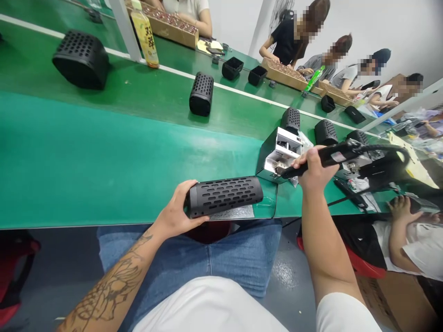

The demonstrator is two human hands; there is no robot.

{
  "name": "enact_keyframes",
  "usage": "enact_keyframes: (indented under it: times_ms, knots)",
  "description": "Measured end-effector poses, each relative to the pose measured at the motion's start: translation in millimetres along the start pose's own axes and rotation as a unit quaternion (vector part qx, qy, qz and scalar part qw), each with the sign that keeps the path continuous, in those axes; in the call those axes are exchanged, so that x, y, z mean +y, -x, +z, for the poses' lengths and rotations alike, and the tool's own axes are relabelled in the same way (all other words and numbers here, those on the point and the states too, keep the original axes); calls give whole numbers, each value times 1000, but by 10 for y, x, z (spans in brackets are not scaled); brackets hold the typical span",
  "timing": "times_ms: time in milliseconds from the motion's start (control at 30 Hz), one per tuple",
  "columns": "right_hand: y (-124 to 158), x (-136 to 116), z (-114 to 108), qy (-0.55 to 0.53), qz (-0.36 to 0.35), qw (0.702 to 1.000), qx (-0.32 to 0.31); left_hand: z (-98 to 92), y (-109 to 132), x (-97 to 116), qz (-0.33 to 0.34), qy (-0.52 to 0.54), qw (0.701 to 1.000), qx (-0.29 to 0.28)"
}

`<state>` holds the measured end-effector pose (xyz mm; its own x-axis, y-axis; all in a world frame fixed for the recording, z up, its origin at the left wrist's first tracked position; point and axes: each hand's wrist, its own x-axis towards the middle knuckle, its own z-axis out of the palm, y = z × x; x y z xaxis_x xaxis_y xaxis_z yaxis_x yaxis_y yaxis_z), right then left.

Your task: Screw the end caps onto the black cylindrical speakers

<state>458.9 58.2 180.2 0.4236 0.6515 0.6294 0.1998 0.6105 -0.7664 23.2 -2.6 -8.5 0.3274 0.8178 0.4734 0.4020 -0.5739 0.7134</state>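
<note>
My left hand (pixel 178 211) is closed around the near end of a black perforated housing (pixel 226 196), which lies on its side at the table's front edge. Slots cover the face turned up toward me. In my right hand (pixel 315 173) is a black electric screwdriver (pixel 334 156), held tilted with its cable trailing off to the right. Its tip reaches the front of a silver and black screw feeder (pixel 278 154); whether a screw sits on the tip is too small to see. A shiny sheet (pixel 233 213) lies partly under the housing.
Similar black housings (pixel 201 93) stand along the green bench (pixel 121 108), one large one (pixel 81 60) at left. A drink bottle (pixel 145 37) stands by a white post (pixel 126 30). Co-workers sit across, behind cardboard trays (pixel 287 74); another person's hand (pixel 403 210) is at right.
</note>
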Motion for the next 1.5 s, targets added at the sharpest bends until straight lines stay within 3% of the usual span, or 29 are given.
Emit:
enact_keyframes:
  times_ms: [100, 200, 333, 433, 600, 800, 1000, 1267, 1500]
  knots:
    - [242, -444, 128, -63, -7, 998, -22, 18, -10, 10, 6, 12, 1000, 3]
    - [581, -866, 345, -126, -11, 986, -112, 22, -21, 26, 5, 21, 1000, -6]
    - [926, -1124, 683, -160, 15, 961, -223, 24, -36, 54, -9, 23, 1000, -13]
    - [995, -1086, 849, -169, 57, 952, -247, 37, -45, 79, -7, 30, 999, -9]
    - [1000, -929, 933, -170, 83, 955, -229, 55, -58, 110, -22, 39, 999, -16]
    - [1019, -858, 954, -144, 107, 950, -254, 46, -75, 119, -32, 41, 998, -20]
    - [1004, -773, 918, -149, 134, 923, -329, 32, -89, 116, -9, 34, 999, -18]
    - [1001, -650, 865, -122, 180, 903, -371, 19, -88, 104, -19, 15, 999, -24]
    - [1011, -687, 867, -119, 187, 913, -342, 24, -23, -1, -12, -12, 1000, -16]
